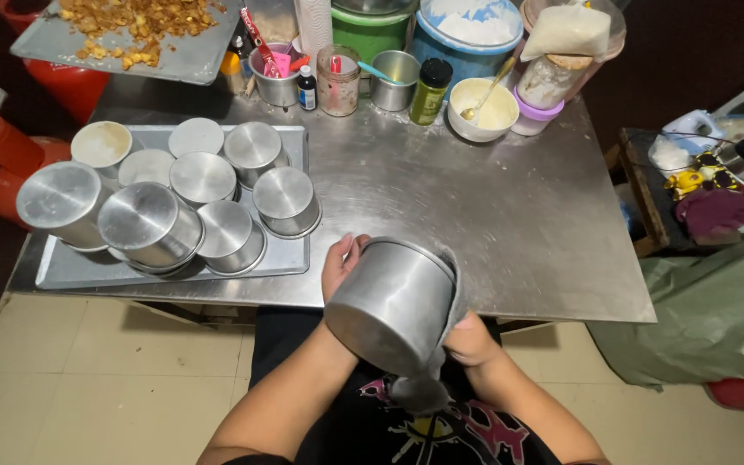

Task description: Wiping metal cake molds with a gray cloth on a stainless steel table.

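A round steel pot (393, 303) is tilted on its side over the near edge of the steel table (492, 207), its mouth facing away from me. My left hand (339, 263) grips its left wall near the rim. My right hand (470, 337) presses a grey cloth (424, 387) against the pot's right side; the cloth runs up along the rim and hangs below the pot. To the left, a flat metal tray (290, 254) carries several similar pots turned upside down.
Along the table's far edge stand a white bowl with a spoon (481, 108), a steel cup (395, 79), small bottles and jars, and lidded tubs. A tray of fried crumbs (131, 30) sits at the back left. A cluttered side stand (699, 176) is on the right.
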